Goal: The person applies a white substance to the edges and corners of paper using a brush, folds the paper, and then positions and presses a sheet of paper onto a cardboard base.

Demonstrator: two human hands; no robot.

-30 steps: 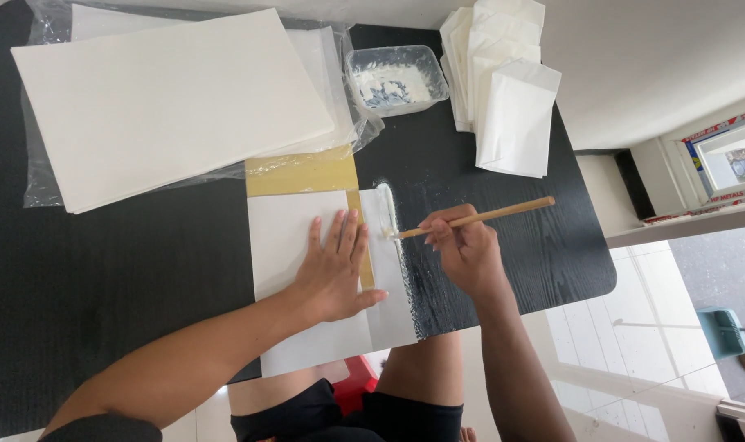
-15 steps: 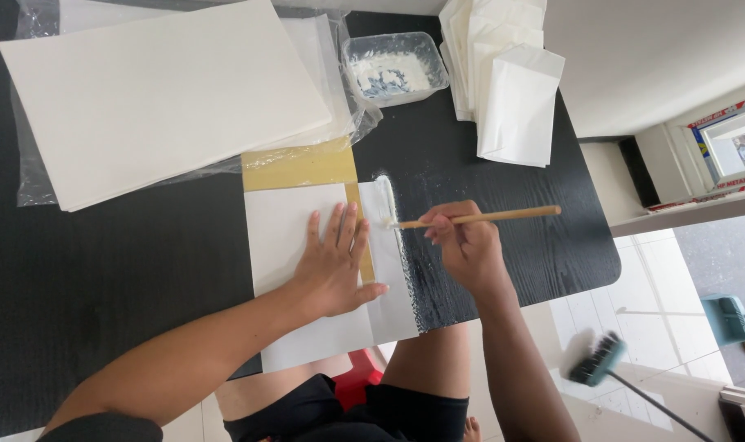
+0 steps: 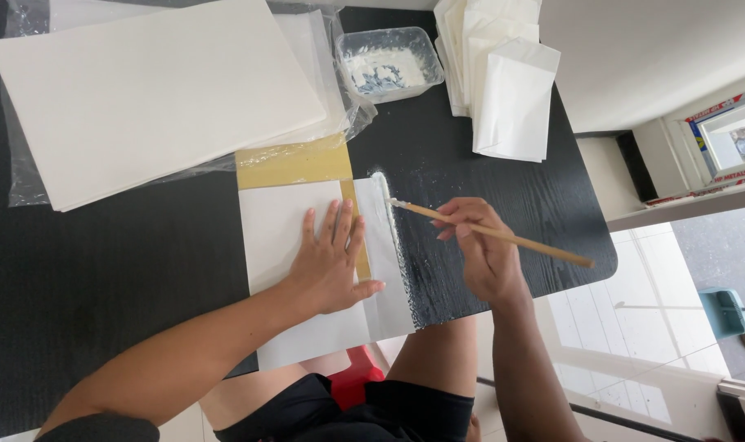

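Observation:
My left hand point(image 3: 331, 266) lies flat, fingers spread, on a white paper sheet point(image 3: 278, 237) that rests on a yellow-brown guide board point(image 3: 294, 161) at the near edge of the black table point(image 3: 102, 286). My right hand point(image 3: 480, 250) grips a thin wooden brush point(image 3: 503, 236). Its tip touches the top of the sheet's right-hand strip point(image 3: 386, 245), which is wet with white paste. White paste smears mark the table just right of that strip.
A clear plastic tub of white paste point(image 3: 389, 64) stands at the back. A stack of large white sheets on plastic wrap point(image 3: 159, 90) fills the back left. Folded white paper bags point(image 3: 503, 78) lie at the back right. The table's right edge drops to a tiled floor.
The brush tip has moved up along the strip toward its top end, and the handle now slopes down to the right. My left hand has stayed pressed on the sheet.

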